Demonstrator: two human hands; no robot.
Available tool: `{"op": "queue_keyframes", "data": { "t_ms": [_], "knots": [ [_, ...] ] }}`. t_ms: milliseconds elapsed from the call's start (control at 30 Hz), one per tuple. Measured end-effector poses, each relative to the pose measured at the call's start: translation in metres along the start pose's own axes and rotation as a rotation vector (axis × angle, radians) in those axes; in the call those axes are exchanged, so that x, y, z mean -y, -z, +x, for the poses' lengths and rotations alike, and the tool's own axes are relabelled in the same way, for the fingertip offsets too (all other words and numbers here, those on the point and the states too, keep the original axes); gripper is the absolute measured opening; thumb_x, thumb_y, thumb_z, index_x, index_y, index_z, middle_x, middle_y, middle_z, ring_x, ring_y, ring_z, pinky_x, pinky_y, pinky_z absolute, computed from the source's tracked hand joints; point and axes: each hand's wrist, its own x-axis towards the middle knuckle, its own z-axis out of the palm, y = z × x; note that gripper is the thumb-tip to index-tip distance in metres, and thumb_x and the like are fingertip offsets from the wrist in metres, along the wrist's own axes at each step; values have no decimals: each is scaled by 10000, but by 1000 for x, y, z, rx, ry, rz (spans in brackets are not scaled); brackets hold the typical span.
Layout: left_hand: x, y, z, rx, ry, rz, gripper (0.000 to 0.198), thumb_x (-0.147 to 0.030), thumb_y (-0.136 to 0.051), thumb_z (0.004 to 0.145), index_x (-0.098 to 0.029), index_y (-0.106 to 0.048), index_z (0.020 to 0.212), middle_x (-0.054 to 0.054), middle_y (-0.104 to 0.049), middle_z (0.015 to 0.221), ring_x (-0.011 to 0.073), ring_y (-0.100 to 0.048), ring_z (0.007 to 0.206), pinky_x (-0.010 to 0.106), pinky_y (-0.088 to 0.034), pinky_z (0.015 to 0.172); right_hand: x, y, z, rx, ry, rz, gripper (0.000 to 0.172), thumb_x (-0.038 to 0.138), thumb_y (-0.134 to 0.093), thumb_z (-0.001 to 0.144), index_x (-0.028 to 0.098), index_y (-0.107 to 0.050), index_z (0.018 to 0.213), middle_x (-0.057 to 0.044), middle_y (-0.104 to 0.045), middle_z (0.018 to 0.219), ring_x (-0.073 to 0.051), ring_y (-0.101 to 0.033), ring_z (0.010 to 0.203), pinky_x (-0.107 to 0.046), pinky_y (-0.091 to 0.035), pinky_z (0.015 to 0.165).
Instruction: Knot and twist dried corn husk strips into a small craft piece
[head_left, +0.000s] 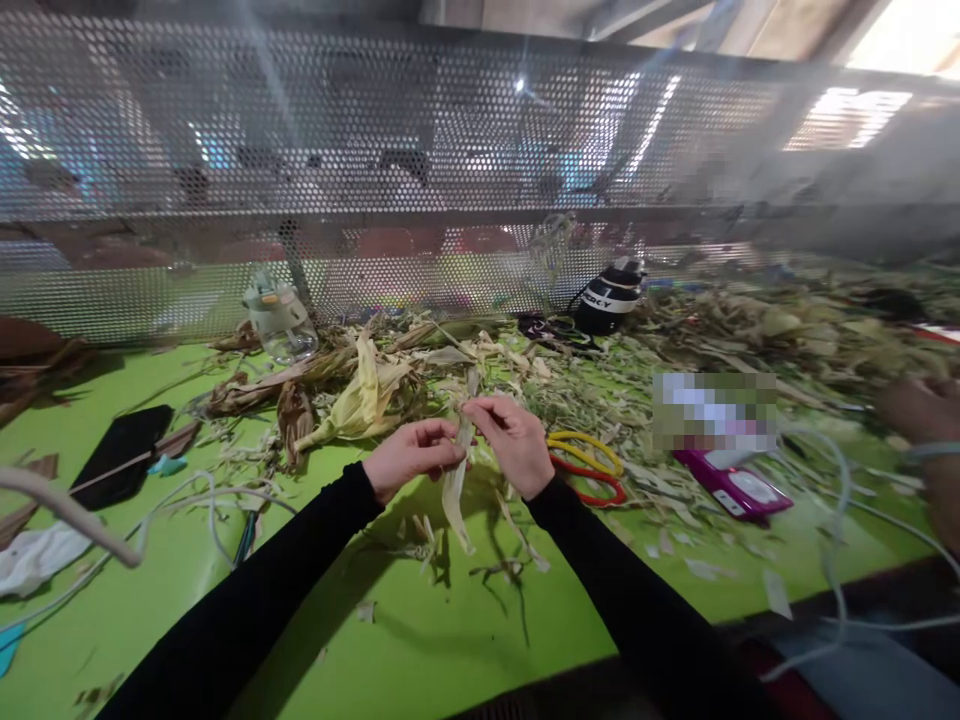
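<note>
Both my hands are raised over a green table [420, 640], pinching one pale dried corn husk strip [457, 490] that hangs down between them. My left hand [412, 455] is closed on the strip's left edge. My right hand [514, 440] is closed on its right edge near the top. Black sleeves cover both arms. Behind the hands lies a heap of dried husks [352, 390].
Yellow and red scissors [589, 465] lie right of my hands. A black phone [124, 450] lies at left, a clear bottle [279, 320] and a black-and-white bottle [611, 295] stand by the perforated metal screen [450, 150]. A purple device [731, 485], white cables [832, 540], another person's hand [926, 420].
</note>
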Motion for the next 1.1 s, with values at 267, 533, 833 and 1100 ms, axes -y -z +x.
{"op": "queue_keyframes", "data": {
  "t_ms": [267,533,833,1100],
  "knots": [
    [3,1,2,-9,-36,131,346,-443,-713,646,-118,-632,735,5,-627,676,35,-429,519,171,-286,490,-4,2,5,-96,-27,47,280,459,-593,775,186,-648,809,10,-578,625,-102,-485,511,-226,-427,490],
    [-2,3,4,-128,46,62,317,-444,-671,684,-154,-581,775,11,-678,762,15,-472,395,147,-170,345,-3,101,1,411,-98,-874,160,320,-560,774,186,-620,836,-56,-656,749,-183,-580,641,-290,-442,601],
    [-6,-3,1,-135,16,66,245,-368,-634,752,-129,-609,803,40,-681,689,60,-594,463,109,-269,316,-29,124,-15,558,-208,-1257,269,179,-539,646,155,-589,909,-144,-671,913,-277,-623,830,-340,-459,687],
    [-8,-6,2,-264,-13,-1,211,-325,-627,767,-128,-562,730,22,-667,642,59,-577,441,132,-404,385,9,140,0,598,-267,-817,479,506,-483,778,151,-509,1098,-117,-649,1028,-260,-617,893,-345,-464,786]
  ]
}}
